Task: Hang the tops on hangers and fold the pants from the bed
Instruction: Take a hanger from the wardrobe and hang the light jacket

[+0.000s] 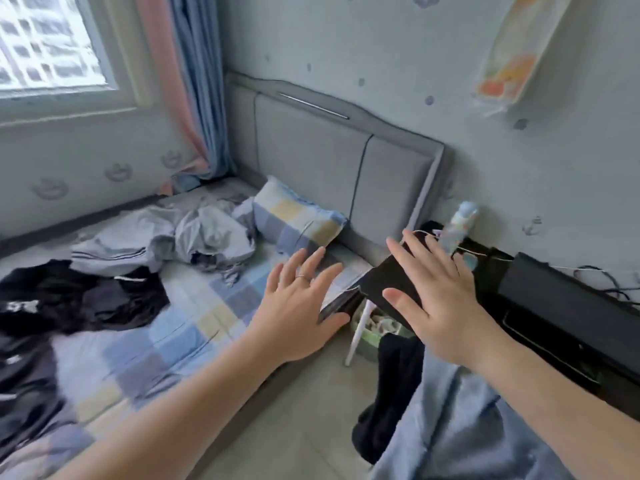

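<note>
Both hands are stretched out in front of me with spread, straight fingers and hold nothing. My left hand (299, 308) hovers over the right edge of the bed (166, 344), a ring on one finger. My right hand (434, 299) is over a flat black item (388, 284) on a small white-legged stand beside the bed. On the checked sheet lie crumpled grey clothes with dark stripes (162, 240) and a heap of black clothes (79, 299). More black fabric (24, 382) lies at the left edge. No hangers are visible.
A checked pillow (298, 220) leans against the grey padded headboard (332, 157). A black cabinet (568, 306) with cables stands at the right wall. Dark cloth (391, 393) and blue fabric (460, 427) hang at the lower right. Beige floor runs between bed and cabinet.
</note>
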